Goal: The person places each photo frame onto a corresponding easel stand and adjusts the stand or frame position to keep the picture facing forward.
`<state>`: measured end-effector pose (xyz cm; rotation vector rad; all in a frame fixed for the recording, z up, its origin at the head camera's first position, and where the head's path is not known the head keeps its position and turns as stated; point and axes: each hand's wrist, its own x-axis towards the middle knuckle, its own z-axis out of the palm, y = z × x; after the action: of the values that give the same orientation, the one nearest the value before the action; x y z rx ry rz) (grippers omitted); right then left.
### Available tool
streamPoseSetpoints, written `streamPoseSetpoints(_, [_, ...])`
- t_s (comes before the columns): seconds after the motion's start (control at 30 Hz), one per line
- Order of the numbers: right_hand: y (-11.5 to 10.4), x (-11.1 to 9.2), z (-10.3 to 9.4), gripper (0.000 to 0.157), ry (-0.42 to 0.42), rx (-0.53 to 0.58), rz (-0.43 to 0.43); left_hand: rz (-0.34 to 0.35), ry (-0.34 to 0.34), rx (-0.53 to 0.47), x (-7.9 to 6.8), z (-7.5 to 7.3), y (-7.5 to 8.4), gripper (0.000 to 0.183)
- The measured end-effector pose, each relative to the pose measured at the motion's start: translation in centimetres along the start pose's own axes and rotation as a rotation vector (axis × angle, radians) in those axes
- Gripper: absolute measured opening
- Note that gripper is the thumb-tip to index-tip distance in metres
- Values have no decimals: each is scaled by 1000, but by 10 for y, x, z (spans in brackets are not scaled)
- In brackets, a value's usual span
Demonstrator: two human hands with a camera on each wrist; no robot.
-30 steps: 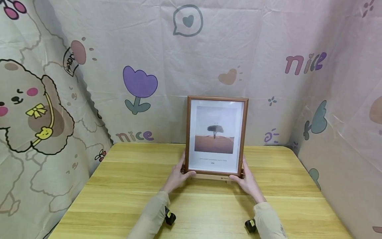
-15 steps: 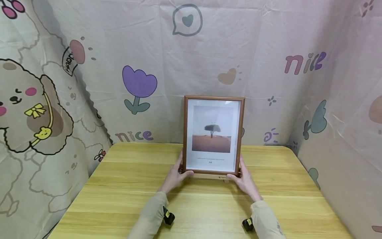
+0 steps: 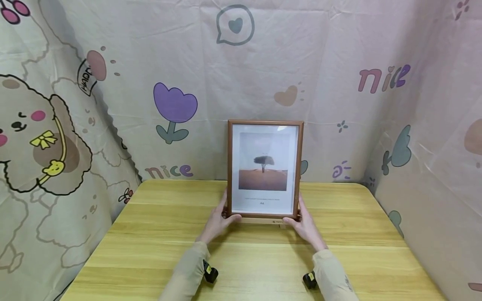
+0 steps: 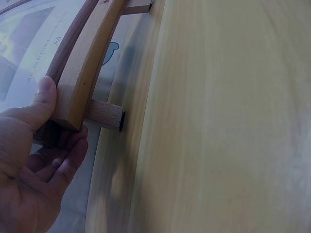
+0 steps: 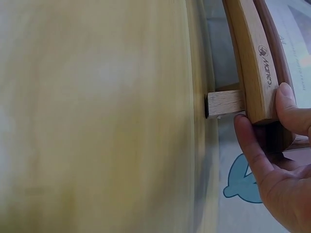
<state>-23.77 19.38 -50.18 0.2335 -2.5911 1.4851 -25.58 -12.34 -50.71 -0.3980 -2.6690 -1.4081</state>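
A brown-framed picture [image 3: 262,171] of a lone tree stands nearly upright on the ledge of a small wooden tabletop easel [image 3: 256,220]. My left hand [image 3: 217,221] grips the left end of the ledge, with the thumb on the frame's lower corner and the fingers beneath and behind. At the opposite end, my right hand [image 3: 306,223] holds on in the same way. Short easel feet [image 4: 106,114] with black tips stick out below the ledge in both wrist views. Whether they touch the table I cannot tell. The frame hides most of the easel.
The wood-grain table [image 3: 241,263] spreads around the easel. Behind it hangs a printed cloth [image 3: 241,75], and more cloth hangs at both sides. A black wrist camera [image 3: 210,274] sits on the left sleeve, another black camera [image 3: 310,280] on the right.
The picture and easel have shifted a little to the left, both hands moving along with them. The grip at each end looks the same.
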Motion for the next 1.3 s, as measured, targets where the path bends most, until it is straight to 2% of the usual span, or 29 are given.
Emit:
streamPoseSetpoints(0.3, [1,4,5,109,-9,9,1,21,7,-11,-2,-4,-2,110])
streamPoseSetpoints(0.87, [-3,8,10,109,-37,34,36,-31,23,1,-2,-9,-3,109])
streamPoseSetpoints(1.3, [-3,8,11,108,-40,44,47,-28,23,-3,-3,-10,-1,109])
